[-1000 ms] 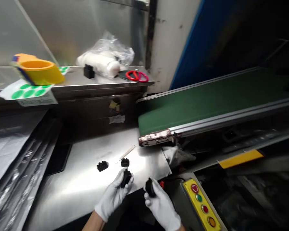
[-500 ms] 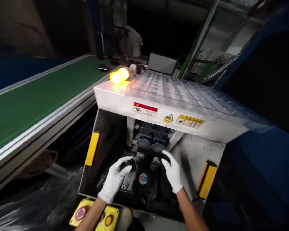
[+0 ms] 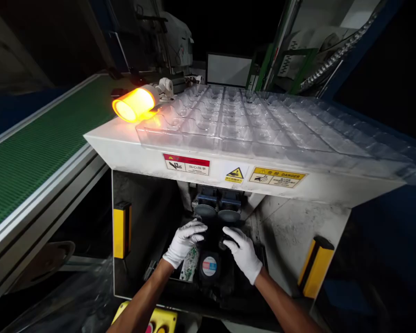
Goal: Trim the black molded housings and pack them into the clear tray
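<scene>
Both my hands wear white gloves and reach into the recess of a white machine. My left hand [image 3: 185, 240] is curled at the left of the black fixture, its fingertips closed on a small black part that is mostly hidden in the dark. My right hand [image 3: 241, 252] is on the opposite side, thumb and fingers around a small black rounded part [image 3: 223, 241]. Just beyond my fingertips are two grey discs [image 3: 205, 211] side by side, under blue blocks [image 3: 208, 199]. Between and below my hands is a black housing with a round red-and-blue label [image 3: 209, 266].
A clear plastic tray [image 3: 235, 134] of compartments covers the machine's top, beside a glowing orange lamp [image 3: 135, 105]. Yellow bars [image 3: 122, 230] flank the opening. A green conveyor belt [image 3: 38, 148] runs along the left. A yellow button box [image 3: 164, 319] sits below.
The view has moved closer and levelled. My left hand has carried its black part up and inward, towards the fixture. My right hand stays by the fixture, slightly lower relative to the discs.
</scene>
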`<control>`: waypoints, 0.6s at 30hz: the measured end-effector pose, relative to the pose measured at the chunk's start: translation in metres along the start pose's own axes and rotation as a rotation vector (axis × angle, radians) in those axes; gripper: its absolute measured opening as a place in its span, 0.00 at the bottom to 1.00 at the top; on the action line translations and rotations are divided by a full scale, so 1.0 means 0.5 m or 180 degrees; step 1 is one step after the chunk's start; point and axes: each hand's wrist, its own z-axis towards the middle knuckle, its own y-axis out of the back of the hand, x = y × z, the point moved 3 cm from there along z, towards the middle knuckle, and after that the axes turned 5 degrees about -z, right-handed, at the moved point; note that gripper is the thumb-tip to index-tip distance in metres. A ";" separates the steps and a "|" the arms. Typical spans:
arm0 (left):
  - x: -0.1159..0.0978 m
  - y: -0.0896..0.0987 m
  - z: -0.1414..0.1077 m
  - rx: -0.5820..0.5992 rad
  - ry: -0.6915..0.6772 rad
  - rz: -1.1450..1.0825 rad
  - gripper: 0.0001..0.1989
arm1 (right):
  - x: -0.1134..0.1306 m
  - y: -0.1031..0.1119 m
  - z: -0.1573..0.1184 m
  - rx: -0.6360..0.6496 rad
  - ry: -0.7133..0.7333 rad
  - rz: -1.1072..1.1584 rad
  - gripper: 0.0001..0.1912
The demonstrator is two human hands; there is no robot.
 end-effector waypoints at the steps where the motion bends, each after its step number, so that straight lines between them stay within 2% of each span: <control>1: 0.001 -0.002 -0.002 -0.0005 -0.0008 -0.0035 0.13 | 0.022 0.007 0.016 0.0052 0.0016 -0.0119 0.14; 4: 0.009 -0.010 -0.007 -0.0098 0.0002 -0.0207 0.20 | 0.106 -0.008 0.094 0.0416 0.0059 -0.0436 0.17; 7: 0.026 -0.019 -0.012 -0.0144 0.0099 -0.0392 0.21 | 0.164 -0.091 0.180 0.1262 -0.0066 -0.0765 0.20; 9: 0.040 -0.023 -0.016 -0.0148 0.0189 -0.0477 0.17 | 0.171 -0.155 0.212 0.1769 -0.0282 -0.1096 0.22; 12: 0.063 -0.023 -0.025 -0.0179 0.0279 -0.0611 0.15 | 0.154 -0.215 0.218 0.2138 -0.0513 -0.1569 0.23; 14: 0.077 -0.023 -0.029 -0.0209 0.0319 -0.0702 0.15 | 0.143 -0.225 0.208 0.2225 -0.0574 -0.1813 0.23; 18: 0.095 -0.026 -0.029 -0.0288 0.0344 -0.0816 0.14 | 0.141 -0.216 0.201 0.2336 -0.0657 -0.2091 0.22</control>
